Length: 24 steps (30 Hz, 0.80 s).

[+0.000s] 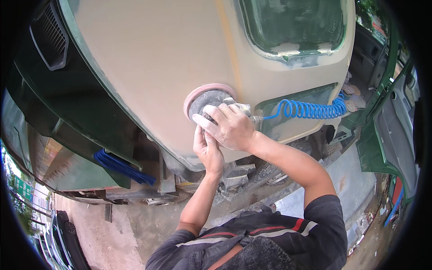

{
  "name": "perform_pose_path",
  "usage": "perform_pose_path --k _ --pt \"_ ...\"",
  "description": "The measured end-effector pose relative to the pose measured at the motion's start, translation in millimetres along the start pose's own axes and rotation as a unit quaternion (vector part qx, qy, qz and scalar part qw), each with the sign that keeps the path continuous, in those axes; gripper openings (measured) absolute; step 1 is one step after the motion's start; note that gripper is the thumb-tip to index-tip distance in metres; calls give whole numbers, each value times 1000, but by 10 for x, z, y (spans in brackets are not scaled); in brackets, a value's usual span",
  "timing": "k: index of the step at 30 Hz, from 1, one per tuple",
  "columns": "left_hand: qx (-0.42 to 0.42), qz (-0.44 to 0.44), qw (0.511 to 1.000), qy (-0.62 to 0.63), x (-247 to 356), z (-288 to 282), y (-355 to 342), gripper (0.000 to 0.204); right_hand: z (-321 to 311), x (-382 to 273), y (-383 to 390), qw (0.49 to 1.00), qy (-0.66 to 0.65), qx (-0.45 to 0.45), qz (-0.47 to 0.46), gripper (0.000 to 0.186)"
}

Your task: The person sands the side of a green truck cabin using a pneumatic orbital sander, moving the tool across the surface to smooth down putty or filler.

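Observation:
A round air sander [208,100] with a dusty grey body and a pinkish pad lies against the beige-filled vehicle panel [148,67]. My right hand [230,126] is closed over the sander's top, its fingers wrapped round the body. From below, my left hand [208,150] reaches up with its fingers closed on the sander's near side, close under the right hand. Both hands are coated in pale dust. A blue coiled air hose [310,109] runs from the sander's fitting toward the right. Part of the tool is hidden by my fingers.
A window [294,27] sits in the upper right of the panel. An open green door [387,135] stands at the right. Blue cloth [123,166] hangs at the left. Below the panel lie grey blocks and rubble [236,175]. A dark car [67,238] is parked at the lower left.

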<state>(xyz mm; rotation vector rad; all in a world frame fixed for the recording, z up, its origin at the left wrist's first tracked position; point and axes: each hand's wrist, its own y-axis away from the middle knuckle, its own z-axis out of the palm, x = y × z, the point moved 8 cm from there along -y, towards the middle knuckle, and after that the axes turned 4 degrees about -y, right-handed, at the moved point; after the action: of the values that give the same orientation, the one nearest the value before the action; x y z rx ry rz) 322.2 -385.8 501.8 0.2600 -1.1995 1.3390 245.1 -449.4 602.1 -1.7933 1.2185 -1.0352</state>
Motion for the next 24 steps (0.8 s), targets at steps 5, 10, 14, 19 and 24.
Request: perform_pose_path --k 5,10,14,19,24 --pt "15 29 997 -63 74 20 -23 45 -47 117 -27 1000 -1 -25 0 51" --pt "-19 58 994 -86 346 169 -341 49 -213 243 -401 999 -10 39 -9 35" --pt "15 100 991 -87 581 332 -506 52 -290 349 -656 999 -27 28 -27 36" --pt "11 149 985 -84 876 510 -750 50 -422 451 -977 998 -27 42 -34 35" --pt "30 205 973 -98 1283 677 -944 48 -547 497 -1337 997 -40 43 -46 38"
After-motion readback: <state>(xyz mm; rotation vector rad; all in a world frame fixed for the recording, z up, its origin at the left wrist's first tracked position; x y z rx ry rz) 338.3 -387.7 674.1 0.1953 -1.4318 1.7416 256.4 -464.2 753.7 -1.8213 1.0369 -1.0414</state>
